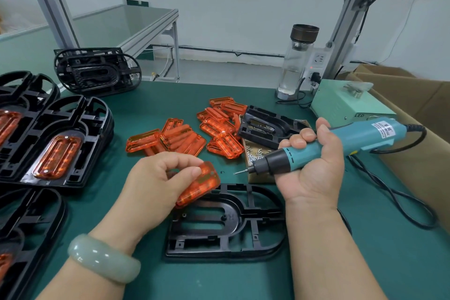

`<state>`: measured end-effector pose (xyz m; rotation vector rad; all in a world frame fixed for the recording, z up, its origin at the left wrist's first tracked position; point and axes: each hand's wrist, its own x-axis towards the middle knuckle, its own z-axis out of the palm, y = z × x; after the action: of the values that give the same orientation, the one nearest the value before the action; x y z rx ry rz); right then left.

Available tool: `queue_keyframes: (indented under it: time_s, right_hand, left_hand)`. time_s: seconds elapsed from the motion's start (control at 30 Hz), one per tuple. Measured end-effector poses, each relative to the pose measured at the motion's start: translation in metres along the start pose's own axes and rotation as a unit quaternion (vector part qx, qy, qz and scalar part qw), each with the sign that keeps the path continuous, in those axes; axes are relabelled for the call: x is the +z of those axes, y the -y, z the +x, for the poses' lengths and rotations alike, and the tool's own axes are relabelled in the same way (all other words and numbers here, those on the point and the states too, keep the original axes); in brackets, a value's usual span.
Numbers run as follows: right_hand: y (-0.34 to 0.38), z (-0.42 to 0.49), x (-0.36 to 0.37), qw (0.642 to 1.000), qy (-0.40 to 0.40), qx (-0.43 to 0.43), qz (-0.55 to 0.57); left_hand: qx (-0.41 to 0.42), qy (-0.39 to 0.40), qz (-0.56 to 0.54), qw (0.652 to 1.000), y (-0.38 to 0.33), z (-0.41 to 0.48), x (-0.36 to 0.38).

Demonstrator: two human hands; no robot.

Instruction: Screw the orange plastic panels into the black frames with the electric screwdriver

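1. A loose heap of orange panels (pixel 185 139) lies across the middle of the frame on the green table mat (pixel 146 109). It reaches as far as a shallow box of screws (pixel 253 153) at centre right.
2. A spare frame (pixel 265 126) lies tilted on top of that box and covers most of it. A few screws show at its lower edge.
3. Along the left edge of the frame lie stacked finished frames (pixel 58 143) with orange panels already seated in them. A stack of bare frames (pixel 95 70) sits at upper left.
4. At upper right a glass bottle (pixel 295 61) stands beside a pale green power box (pixel 345 102), with a cardboard carton (pixel 418 114) at the right edge. A black cable (pixel 394 197) runs from the tool and loops over the mat at lower right.
5. The black frame (pixel 226 224) being worked on lies flat on the mat at lower centre, between the two forearms. Its central recess is bare.
6. The left hand (pixel 160 178) pinches one orange panel (pixel 202 185) between thumb and curled fingers. The panel is tilted, with its lower end over the upper left corner of the black frame. Whether the two touch cannot be told.
7. The right hand (pixel 314 165) is clenched round the teal electric screwdriver (pixel 341 143), which lies nearly level. Its bit points toward the left of the frame, with the tip above the mat just past the black frame's upper edge, near the held panel but apart from it.
8. A pale green bangle (pixel 102 258) sits on the left wrist at lower left.
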<state>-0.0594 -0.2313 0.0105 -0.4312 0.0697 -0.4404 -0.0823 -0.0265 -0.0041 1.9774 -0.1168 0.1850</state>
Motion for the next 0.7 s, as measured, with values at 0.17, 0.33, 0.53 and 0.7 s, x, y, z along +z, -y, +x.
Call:
queue_keyframes:
  time_s: [0.17,0.33,0.53,0.7]
  right_hand:
    - [0.001,0.001,0.0,1.0,-0.005,-0.001,0.002]
    - [0.0,0.001,0.0,1.0,-0.003,-0.001,0.001]
    - [-0.002,0.001,0.0,1.0,-0.002,0.002,-0.001]
    - [-0.003,0.001,0.0,1.0,-0.002,0.006,0.002]
  left_hand:
    - [0.081,0.104,0.138,0.982,-0.001,-0.004,0.002]
    - [0.116,0.14,0.191,0.965,-0.002,-0.005,0.009]
    - [0.126,0.121,0.251,0.952,0.0,-0.008,0.012]
    - [0.105,0.137,0.27,0.947,0.0,-0.008,0.014]
